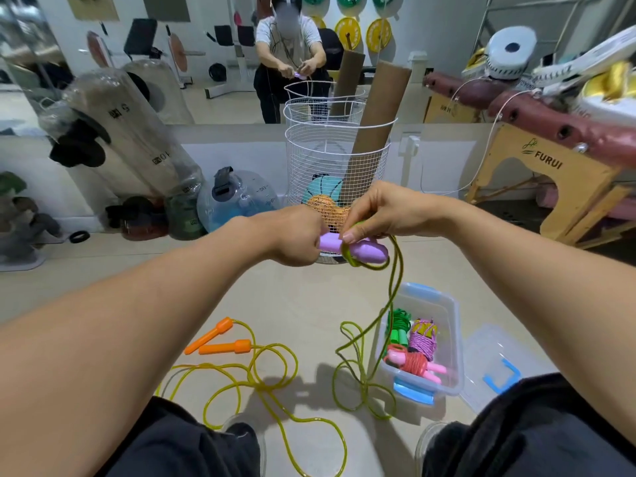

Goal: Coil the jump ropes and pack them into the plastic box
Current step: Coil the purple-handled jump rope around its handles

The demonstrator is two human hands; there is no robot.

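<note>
Currently left hand [296,235] is gripping the purple handles [354,249]; right hand [378,211] is pinching the green rope [392,297], winding. Keep wraps tight, side-by-side.

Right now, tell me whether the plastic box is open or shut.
Open. The plastic box has no cover on, its lid lies on the floor beside it, and coiled ropes show inside.

Both forearms reach forward and meet near the centre. The left hand [296,235], coming from 8 o'clock, is closed in a fist-like grip. The right hand [382,211], coming from 4 o'clock, pinches with thumb and fingers pointing down.
</note>
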